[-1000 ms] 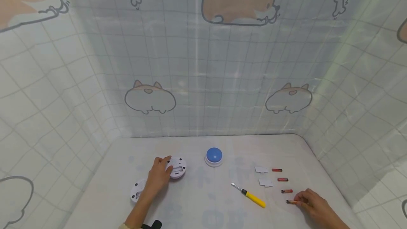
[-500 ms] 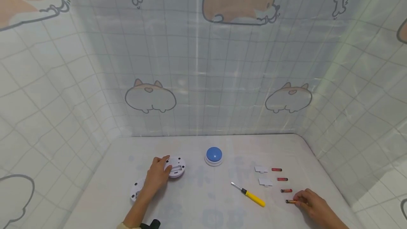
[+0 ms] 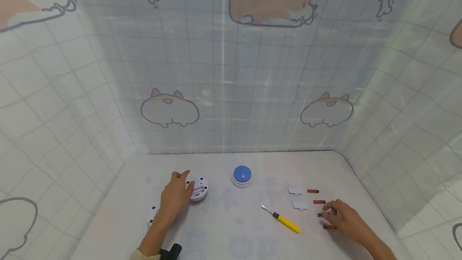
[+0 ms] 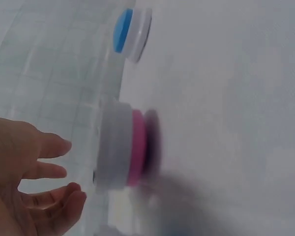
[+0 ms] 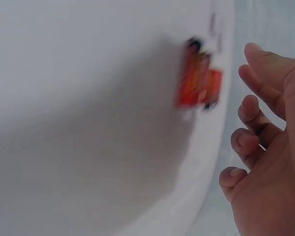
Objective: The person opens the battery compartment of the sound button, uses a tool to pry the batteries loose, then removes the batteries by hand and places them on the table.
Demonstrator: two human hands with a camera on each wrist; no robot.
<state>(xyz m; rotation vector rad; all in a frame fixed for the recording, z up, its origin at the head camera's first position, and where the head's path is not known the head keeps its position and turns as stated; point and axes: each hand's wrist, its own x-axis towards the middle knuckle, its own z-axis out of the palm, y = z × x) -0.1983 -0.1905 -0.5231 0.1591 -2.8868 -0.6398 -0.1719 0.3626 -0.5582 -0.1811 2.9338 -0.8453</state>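
My left hand (image 3: 175,196) hovers by an upturned white push button (image 3: 200,189), its fingers loosely bent and holding nothing. In the left wrist view a gap shows between the fingertips and this button (image 4: 119,147), whose pink cap faces down onto the table. A second upturned white button (image 3: 153,214) is partly hidden behind the left forearm. On the right, my right hand (image 3: 343,216) is over the lower two of several red batteries (image 3: 329,226). Its fingers are loosely curled with nothing between them. The right wrist view shows the batteries (image 5: 189,76), blurred, beyond the fingertips.
A blue-topped push button (image 3: 242,175) stands upright at the back middle. Two white battery covers (image 3: 299,205) lie left of the batteries. A yellow-handled screwdriver (image 3: 286,222) lies between the hands. Patterned curtain walls (image 3: 231,71) rise behind and beside the white table (image 3: 216,236).
My right hand has let go of the nearest battery and moved up toward the one behind it. My left hand has lifted its fingers off the upturned button's edge.
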